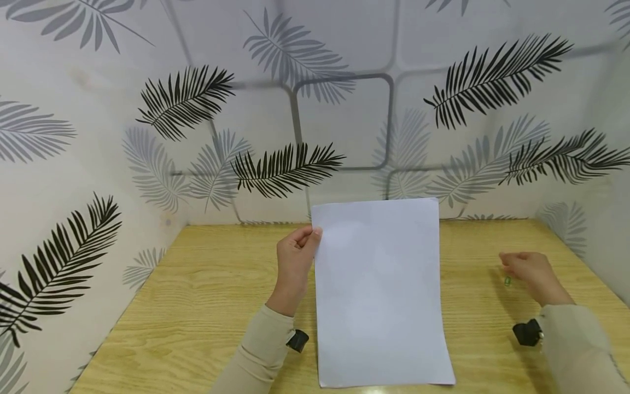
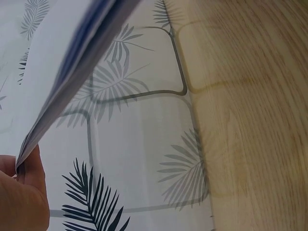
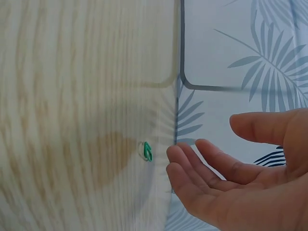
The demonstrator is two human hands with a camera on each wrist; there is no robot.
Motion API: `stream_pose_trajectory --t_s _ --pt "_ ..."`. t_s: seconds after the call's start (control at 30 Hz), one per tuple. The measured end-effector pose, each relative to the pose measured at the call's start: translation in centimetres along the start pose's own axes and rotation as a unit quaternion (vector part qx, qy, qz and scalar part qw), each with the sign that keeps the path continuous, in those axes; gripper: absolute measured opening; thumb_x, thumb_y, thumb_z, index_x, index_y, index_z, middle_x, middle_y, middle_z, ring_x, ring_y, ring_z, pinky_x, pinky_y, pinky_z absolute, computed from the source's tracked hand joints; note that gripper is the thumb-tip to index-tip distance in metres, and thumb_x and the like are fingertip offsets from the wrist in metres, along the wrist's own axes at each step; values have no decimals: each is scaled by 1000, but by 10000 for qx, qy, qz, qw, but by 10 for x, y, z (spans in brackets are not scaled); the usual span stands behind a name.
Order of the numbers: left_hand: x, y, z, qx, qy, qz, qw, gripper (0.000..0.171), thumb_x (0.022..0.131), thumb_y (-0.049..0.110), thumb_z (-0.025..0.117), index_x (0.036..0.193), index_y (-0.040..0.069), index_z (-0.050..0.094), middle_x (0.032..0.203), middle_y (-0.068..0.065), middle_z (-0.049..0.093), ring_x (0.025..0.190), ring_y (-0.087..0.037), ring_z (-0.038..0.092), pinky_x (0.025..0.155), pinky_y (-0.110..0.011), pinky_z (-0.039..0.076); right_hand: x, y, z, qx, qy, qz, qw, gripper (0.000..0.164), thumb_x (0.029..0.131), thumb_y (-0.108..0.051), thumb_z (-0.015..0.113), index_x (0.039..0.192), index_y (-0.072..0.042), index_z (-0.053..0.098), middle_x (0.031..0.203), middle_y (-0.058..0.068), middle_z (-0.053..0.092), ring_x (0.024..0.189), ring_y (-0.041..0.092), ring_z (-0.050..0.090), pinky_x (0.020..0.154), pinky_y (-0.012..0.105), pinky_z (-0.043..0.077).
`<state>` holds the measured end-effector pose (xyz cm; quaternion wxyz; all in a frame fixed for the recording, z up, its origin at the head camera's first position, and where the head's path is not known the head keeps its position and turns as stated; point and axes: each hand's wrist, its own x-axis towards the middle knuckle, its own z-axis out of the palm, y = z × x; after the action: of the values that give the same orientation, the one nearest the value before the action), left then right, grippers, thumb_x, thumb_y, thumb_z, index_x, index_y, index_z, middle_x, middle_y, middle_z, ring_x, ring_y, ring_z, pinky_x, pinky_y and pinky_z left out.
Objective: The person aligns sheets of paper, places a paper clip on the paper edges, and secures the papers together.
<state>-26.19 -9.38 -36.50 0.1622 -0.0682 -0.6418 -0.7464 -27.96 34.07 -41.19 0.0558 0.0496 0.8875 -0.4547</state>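
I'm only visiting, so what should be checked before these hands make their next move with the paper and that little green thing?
1. Rectangular white paper sheets held: ok; the left hand pinches their left edge near the top.
2. Right hand free: ok; it holds nothing.
3. Small green looped clip close by: ok; it lies on the yellowish wood-grain table near the right hand's fingertips, not touching them.
4. Layers closed together: not ok; the left wrist view shows a gap between them.
5. Number of sheets: cannot tell.
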Motion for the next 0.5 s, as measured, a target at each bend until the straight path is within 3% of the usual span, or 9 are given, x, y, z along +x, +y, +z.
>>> stream_pose_trajectory --t_s 0.1,0.33,0.43,0.5 --pt "0 0 0 -16 0 22 10000 22 93 6 63 107 -11 66 70 3 58 59 -6 48 57 -19 42 -1 1 -1 -270 -137 56 9995 66 104 -30 30 133 28 26 136 46 29 121 58 36 97 63 34" --pt "0 0 0 -59 -17 62 10000 22 93 6 63 106 -12 66 69 3 57 58 -6 47 57 -19 42 -3 3 -1 -905 -225 11 9956 67 104 -32 31 129 30 29 131 47 33 117 61 35 91 62 39" --pt "0 -1 -1 -56 -15 83 9999 22 93 5 62 106 -12 66 68 3 56 58 -7 46 57 -20 41 -3 4 1 -894 -236 9 9957 64 104 -28 33 128 31 30 91 38 56 82 44 57 81 51 47" --pt "0 -1 -1 -46 -8 92 9999 22 93 5 62 106 -12 66 68 2 56 58 -7 45 56 -20 40 -3 5 2 -789 -250 25 9966 62 104 -25 34 128 32 29 65 17 53 58 26 51 74 41 47"
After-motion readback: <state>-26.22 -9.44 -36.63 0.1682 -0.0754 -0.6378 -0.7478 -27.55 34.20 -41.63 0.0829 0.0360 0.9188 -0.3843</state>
